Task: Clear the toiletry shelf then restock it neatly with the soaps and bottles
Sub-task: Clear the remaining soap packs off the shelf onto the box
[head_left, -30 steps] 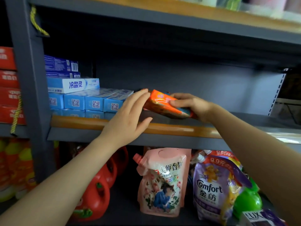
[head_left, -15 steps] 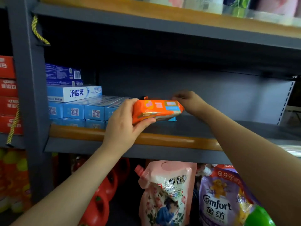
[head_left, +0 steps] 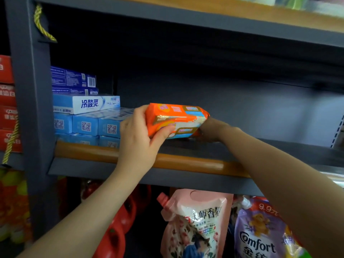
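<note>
One soap pack point(head_left: 176, 120); two hands holding.

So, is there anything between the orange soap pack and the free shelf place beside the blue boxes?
Nothing visible: the soap pack hangs just above bare shelf, right of the blue boxes.

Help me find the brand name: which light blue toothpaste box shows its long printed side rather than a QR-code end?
The light blue box lying crosswise atop the stack; the boxes under it show only QR-code ends.
</note>
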{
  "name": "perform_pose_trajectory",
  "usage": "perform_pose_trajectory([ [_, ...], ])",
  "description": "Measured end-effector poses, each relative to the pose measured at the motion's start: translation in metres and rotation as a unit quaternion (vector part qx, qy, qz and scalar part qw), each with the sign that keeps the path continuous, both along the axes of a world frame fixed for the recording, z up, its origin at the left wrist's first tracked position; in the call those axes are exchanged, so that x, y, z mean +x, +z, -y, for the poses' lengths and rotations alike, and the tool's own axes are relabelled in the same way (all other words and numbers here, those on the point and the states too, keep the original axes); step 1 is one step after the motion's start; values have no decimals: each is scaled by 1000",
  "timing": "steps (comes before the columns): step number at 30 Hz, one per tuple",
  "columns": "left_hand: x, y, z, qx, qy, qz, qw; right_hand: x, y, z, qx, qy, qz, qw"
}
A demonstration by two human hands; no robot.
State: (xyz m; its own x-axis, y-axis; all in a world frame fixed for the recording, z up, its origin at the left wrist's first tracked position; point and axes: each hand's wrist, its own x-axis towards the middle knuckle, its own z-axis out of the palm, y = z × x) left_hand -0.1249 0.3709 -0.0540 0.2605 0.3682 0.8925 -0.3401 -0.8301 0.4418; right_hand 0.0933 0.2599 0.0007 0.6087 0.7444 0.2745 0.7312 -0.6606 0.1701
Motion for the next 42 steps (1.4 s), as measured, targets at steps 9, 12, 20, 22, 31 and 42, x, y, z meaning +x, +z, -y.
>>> perform_pose_trajectory([
  [9,-3,4,2,0,-28,-6,1000,-108,16,93,354,46,-62,932],
  [12,-13,6,13,2,-66,-21,998,-145,-4,130,423,63,-71,901],
  [20,-75,-16,66,117,-143,66,981,-210,-40,176,562,106,-41,820],
  [22,-86,-30,68,155,-149,52,975,-222,-63,181,538,116,-11,835],
  [31,-96,-93,44,212,-161,-111,958,-241,-135,177,354,81,207,908],
  [42,-125,-128,74,-187,-440,-198,856,-285,-155,189,460,15,6,888],
])
